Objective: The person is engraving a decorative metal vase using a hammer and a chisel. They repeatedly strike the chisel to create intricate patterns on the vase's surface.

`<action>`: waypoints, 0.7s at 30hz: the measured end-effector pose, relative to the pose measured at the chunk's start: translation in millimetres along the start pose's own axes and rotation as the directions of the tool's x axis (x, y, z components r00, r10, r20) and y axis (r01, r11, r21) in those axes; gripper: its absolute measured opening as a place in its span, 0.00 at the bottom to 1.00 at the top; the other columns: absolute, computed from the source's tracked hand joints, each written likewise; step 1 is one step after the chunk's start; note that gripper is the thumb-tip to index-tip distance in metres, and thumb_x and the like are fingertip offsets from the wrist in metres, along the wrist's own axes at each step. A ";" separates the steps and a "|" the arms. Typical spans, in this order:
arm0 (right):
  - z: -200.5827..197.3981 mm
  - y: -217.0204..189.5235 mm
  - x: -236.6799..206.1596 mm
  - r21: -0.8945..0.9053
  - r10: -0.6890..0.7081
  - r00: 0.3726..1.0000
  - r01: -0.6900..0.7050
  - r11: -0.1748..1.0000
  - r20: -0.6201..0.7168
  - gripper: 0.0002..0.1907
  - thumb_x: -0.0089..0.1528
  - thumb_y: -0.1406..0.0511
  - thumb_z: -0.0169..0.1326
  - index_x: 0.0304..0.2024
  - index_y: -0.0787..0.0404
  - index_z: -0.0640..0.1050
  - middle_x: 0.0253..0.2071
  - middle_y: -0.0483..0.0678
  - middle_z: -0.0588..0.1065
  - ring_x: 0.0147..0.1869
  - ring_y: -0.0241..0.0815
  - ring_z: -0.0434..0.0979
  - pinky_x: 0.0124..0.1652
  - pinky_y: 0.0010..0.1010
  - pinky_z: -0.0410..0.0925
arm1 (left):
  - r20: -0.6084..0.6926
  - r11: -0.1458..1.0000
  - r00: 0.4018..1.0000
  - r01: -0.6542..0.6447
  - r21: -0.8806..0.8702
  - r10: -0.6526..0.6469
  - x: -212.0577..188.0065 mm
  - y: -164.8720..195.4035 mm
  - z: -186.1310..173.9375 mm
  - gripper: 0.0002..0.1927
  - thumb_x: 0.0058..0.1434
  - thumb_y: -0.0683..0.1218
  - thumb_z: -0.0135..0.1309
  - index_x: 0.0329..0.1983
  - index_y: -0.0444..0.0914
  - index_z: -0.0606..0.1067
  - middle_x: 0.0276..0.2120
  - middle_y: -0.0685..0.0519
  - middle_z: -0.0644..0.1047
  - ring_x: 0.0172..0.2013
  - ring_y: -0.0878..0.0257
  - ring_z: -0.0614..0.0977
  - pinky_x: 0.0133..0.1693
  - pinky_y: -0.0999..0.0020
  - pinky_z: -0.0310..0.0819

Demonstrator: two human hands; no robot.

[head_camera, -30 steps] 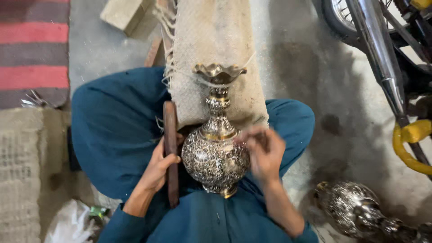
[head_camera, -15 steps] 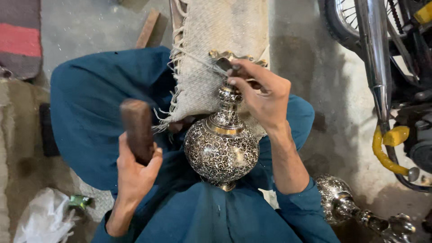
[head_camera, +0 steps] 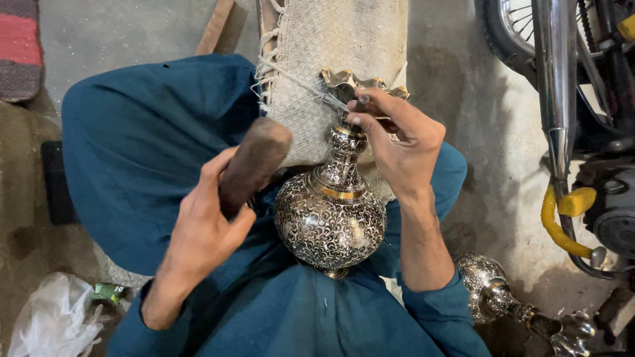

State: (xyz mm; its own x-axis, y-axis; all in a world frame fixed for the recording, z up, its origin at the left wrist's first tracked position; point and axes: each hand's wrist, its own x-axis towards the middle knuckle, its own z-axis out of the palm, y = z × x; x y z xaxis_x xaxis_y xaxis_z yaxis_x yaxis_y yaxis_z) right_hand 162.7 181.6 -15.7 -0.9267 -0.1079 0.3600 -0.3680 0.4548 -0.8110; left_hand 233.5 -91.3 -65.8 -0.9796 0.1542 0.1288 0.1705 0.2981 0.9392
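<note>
Engraved metal vase (head_camera: 331, 218) lies across the person's lap, round belly toward the body, neck w/ brass band pointing away, scalloped mouth resting on the near edge of a burlap-covered block (head_camera: 344, 59). Looks heavy, rigid, polished & slippery on the belly; neck is prob. the safest grip, flared rim thin and likely to dent. Right hand (head_camera: 397, 142) is closed round the upper neck just under the rim, fingertips pinching something small, can't tell what. Left hand (head_camera: 208, 221) is wrapped tight on a brown wooden mallet (head_camera: 254, 165), raised beside the vase, not touching it. Second engraved vessel (head_camera: 489, 287) lies on the concrete floor (head_camera: 476, 132) at right; motorbike (head_camera: 569, 99) beyond; plastic bag (head_camera: 53, 320) lower left.
</note>
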 end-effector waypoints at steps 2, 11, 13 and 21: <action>0.4 -0.9 -0.1 0.002 0.013 1.000 -0.013 1.000 0.000 0.17 0.66 0.81 0.61 0.56 0.70 0.78 0.49 0.53 0.81 0.54 0.39 0.84 0.54 0.27 0.78 | 0.002 0.994 0.997 -0.075 0.083 0.075 10.1 4.9 -5.4 0.38 0.54 0.34 0.58 0.69 0.39 0.63 0.54 0.38 0.78 0.53 0.40 0.82 0.50 0.55 0.78; 1.9 0.9 0.5 -0.078 -0.067 0.998 0.067 0.995 0.006 0.19 0.65 0.80 0.64 0.58 0.67 0.79 0.48 0.51 0.81 0.51 0.37 0.84 0.51 0.24 0.79 | 0.112 0.817 0.972 -0.233 0.527 0.205 51.4 31.1 -30.5 0.43 0.53 0.37 0.61 0.74 0.48 0.64 0.35 0.45 0.71 0.37 0.45 0.77 0.42 0.49 0.73; 2.8 1.0 -0.8 -0.080 -0.055 0.998 0.055 0.995 0.002 0.19 0.65 0.79 0.64 0.58 0.66 0.79 0.48 0.51 0.82 0.51 0.37 0.84 0.50 0.24 0.78 | 0.124 0.796 0.967 -0.254 0.549 0.222 57.5 33.9 -31.6 0.43 0.54 0.37 0.61 0.75 0.49 0.65 0.36 0.46 0.71 0.37 0.46 0.77 0.43 0.50 0.73; 3.6 2.4 0.0 -0.092 -0.075 0.997 0.074 0.993 -0.004 0.18 0.66 0.79 0.63 0.58 0.68 0.78 0.47 0.50 0.82 0.51 0.37 0.85 0.52 0.25 0.79 | 0.124 0.879 0.961 -0.278 0.388 0.248 75.6 38.6 -28.4 0.46 0.54 0.37 0.61 0.77 0.48 0.60 0.36 0.46 0.71 0.36 0.47 0.78 0.39 0.50 0.74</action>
State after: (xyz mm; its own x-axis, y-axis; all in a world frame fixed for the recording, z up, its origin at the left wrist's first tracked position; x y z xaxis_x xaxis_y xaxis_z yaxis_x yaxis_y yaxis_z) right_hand 161.5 179.5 -19.3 -0.8963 -0.1376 0.4215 -0.4268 0.5252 -0.7362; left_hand 163.0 -95.0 -10.7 -0.8854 0.3394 0.3175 0.4630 0.5848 0.6660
